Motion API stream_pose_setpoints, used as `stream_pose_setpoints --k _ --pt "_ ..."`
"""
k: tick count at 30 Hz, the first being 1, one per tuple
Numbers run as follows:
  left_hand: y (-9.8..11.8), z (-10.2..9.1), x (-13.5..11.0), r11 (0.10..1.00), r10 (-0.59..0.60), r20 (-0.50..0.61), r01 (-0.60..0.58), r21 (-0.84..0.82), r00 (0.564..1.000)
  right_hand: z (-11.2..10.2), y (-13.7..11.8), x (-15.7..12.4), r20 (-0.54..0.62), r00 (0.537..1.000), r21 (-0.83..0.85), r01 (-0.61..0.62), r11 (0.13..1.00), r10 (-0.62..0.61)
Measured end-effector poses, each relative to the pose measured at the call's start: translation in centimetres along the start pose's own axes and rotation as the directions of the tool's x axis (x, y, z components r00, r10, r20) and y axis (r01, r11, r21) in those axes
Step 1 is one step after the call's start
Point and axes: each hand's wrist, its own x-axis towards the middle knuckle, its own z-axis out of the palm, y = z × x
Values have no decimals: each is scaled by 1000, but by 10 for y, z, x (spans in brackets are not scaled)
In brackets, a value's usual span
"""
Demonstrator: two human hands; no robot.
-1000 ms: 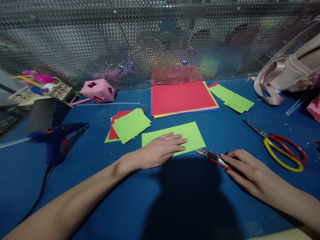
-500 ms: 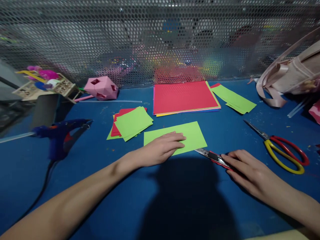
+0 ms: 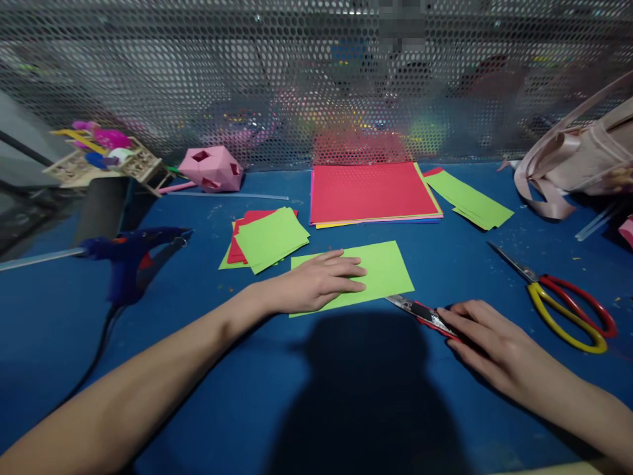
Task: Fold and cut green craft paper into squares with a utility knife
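Observation:
A green paper rectangle (image 3: 388,267) lies on the blue table in front of me. Flat on its left part rests my left hand (image 3: 321,280), fingers stretched to the right, holding nothing. To the right, my right hand (image 3: 487,336) is closed around the handle end of a red and black utility knife (image 3: 424,314). The knife lies low over the table, its blade tip pointing left near the paper's lower edge; I cannot tell whether it touches. A pile of green squares (image 3: 271,236) with red sheets under it sits beyond my left forearm.
A red-topped stack of coloured sheets (image 3: 366,192) stands at the back, green strips (image 3: 472,198) beside it. Scissors (image 3: 564,303) lie at right, near a pale bag (image 3: 593,155). At left are a blue glue gun (image 3: 123,260) and a pink paper polyhedron (image 3: 212,168). Perforated metal (image 3: 277,86) closes the back.
The view has shifted slightly, so the things at the back appear a little further right. My left hand stays on the green paper, and my right hand keeps hold of the utility knife.

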Motion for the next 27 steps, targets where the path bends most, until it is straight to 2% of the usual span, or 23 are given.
stream_pose_setpoints --k 8,27 --pt "0 5 -1 999 4 -6 -4 42 1000 2 -1 1 35 999 22 -21 1000 21" --pt "0 4 -1 1000 -13 -12 14 23 1000 3 -12 1 58 998 -14 -26 1000 27"
